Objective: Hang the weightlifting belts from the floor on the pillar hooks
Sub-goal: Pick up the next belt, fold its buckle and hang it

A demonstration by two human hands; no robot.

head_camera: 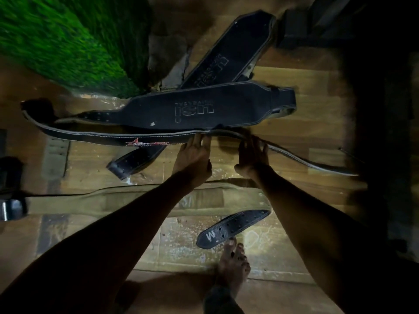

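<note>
Several weightlifting belts lie on the wooden floor. A black belt with a red star logo (108, 135) stands on its edge and runs from left to right. My left hand (195, 155) and my right hand (252, 156) both reach its upper edge near the middle, fingers extended onto it. Behind it lies a wide black belt with a stamped logo (204, 107), and another black belt (235, 46) angles up behind that. A tan belt (95, 201) lies flat under my forearms, its black holed end marked M (229, 227) near my foot. No pillar hooks are in view.
Green turf (56, 39) covers the upper left. Dark equipment fills the right side (385, 87) and the left edge (9, 175). My bare foot (233, 266) stands on the wooden floor (294, 87) at the bottom centre.
</note>
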